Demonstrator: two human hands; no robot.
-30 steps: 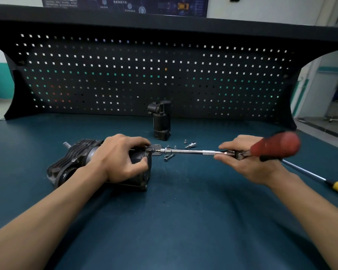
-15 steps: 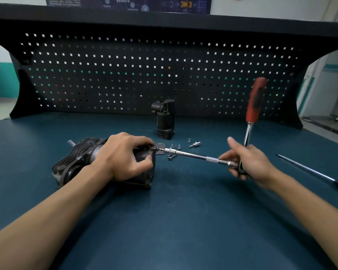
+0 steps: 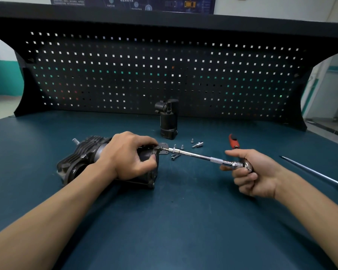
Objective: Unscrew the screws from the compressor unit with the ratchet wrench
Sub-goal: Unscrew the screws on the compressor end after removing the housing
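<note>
We had our left hand clamped over the compressor unit lying on the bench. Our right hand was curled round the ratchet wrench head, with its bar reaching the unit's end. Loose screws sat just behind the bar, and a screwdriver lay off right.

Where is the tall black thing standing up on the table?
In the head view, the tall black part stands upright near the middle back of the blue table, just in front of the pegboard and behind the loose screws.
</note>
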